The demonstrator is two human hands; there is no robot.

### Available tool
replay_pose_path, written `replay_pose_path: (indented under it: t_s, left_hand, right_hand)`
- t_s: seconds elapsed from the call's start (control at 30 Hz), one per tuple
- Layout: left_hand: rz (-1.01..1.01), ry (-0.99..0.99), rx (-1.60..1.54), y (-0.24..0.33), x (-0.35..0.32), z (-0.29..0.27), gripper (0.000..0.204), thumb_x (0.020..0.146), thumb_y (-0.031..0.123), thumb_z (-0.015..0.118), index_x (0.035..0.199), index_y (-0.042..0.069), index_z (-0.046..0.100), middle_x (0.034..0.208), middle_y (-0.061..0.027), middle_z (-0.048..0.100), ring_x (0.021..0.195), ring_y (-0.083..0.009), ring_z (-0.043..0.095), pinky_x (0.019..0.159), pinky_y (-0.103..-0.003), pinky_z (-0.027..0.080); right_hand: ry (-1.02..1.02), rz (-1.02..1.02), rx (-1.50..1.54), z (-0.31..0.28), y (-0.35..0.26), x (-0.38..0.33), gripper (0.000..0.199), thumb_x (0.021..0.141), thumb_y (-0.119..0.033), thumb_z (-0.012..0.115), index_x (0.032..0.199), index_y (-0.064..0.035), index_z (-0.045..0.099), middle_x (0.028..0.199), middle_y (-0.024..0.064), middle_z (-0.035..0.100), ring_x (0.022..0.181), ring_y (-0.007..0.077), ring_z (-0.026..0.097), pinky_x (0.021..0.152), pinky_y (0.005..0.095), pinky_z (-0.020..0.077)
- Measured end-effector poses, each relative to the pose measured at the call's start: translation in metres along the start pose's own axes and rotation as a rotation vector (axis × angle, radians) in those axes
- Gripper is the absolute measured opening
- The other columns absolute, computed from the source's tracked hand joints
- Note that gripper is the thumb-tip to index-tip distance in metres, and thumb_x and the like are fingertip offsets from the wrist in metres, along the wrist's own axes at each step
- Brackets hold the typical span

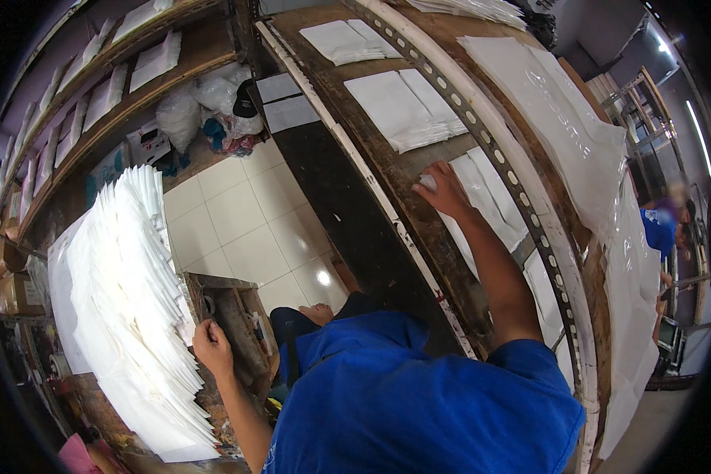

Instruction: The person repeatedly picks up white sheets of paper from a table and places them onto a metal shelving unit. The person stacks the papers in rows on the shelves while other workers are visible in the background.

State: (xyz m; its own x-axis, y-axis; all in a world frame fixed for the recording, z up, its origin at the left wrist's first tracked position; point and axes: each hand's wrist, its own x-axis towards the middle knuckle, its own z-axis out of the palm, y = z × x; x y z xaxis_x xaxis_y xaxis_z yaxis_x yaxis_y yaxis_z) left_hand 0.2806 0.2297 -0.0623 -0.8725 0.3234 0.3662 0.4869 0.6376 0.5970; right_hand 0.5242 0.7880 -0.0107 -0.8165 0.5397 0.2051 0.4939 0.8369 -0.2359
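My right hand [445, 189], just right of the frame's centre, is closed with the fingertips pinching a small whitish wad [428, 182], at the edge of a stack of white sheets [490, 189] on the brown desk [395, 175]. My left hand [213, 347], lower left, is loosely curled beside an open wooden box [253, 316]; I cannot tell whether it holds anything. Just left of it, a tall pile of white sheets [134, 300] leans in a fan. Beyond my right hand, another white stack [403, 110] lies toward the top centre, and a perforated metal strip [450, 99] curves past it. Glossy white sheeting [545, 110] spreads at upper right. Farther off, pale floor tiles [233, 209], clear plastic bags [180, 122] and laden shelves [134, 122] fill the upper left.
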Motion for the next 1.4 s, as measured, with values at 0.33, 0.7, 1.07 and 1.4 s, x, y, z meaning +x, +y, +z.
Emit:
replay_pose_path:
  t_s: [0.33, 0.7, 1.07, 1.4]
  left_hand:
    - [-0.036, -0.053, 0.029, 0.003, -0.001, -0.004, 0.013, 0.087, 0.010, 0.057, 0.090, -0.001, 0.062, 0.072, -0.0131, 0.057, 0.063, -0.0249, 0.054, 0.061, -0.035, 0.043]
    - [-0.025, -0.019, -0.016, 0.005, 0.002, 0.002, 0.009, 0.084, 0.007, 0.060, 0.089, 0.001, 0.063, 0.068, -0.0107, 0.056, 0.061, -0.0243, 0.051, 0.060, -0.036, 0.042]
    - [0.029, 0.033, 0.055, -0.007, 0.003, -0.003, 0.010, 0.078, 0.013, 0.064, 0.085, 0.006, 0.064, 0.076, -0.0124, 0.063, 0.071, -0.0306, 0.061, 0.067, -0.041, 0.046]
    - [-0.045, -0.012, -0.011, 0.007, -0.009, -0.025, 0.011, 0.080, 0.016, 0.061, 0.082, 0.005, 0.060, 0.072, -0.0093, 0.059, 0.070, -0.0268, 0.058, 0.067, -0.040, 0.043]
  right_hand:
    - [0.142, -0.028, 0.109, 0.007, -0.013, -0.009, 0.027, 0.085, -0.022, 0.066, 0.096, 0.0003, 0.056, 0.100, 0.0180, 0.052, 0.099, 0.0370, 0.049, 0.084, 0.0472, 0.0429]
    - [0.166, 0.147, -0.118, -0.012, 0.005, -0.011, 0.050, 0.092, -0.032, 0.055, 0.129, -0.0007, 0.046, 0.134, 0.0215, 0.044, 0.127, 0.0385, 0.037, 0.107, 0.0504, 0.0276]
    - [0.002, 0.178, -0.135, 0.037, 0.047, -0.026, 0.059, 0.091, -0.033, 0.049, 0.141, -0.0029, 0.036, 0.146, 0.0163, 0.035, 0.139, 0.0334, 0.024, 0.114, 0.0462, 0.0129]
    - [-0.116, 0.267, -0.159, 0.028, 0.077, -0.020, 0.061, 0.099, -0.049, 0.032, 0.146, -0.0103, 0.029, 0.153, 0.0185, 0.020, 0.142, 0.0377, 0.014, 0.114, 0.0459, 0.0138]
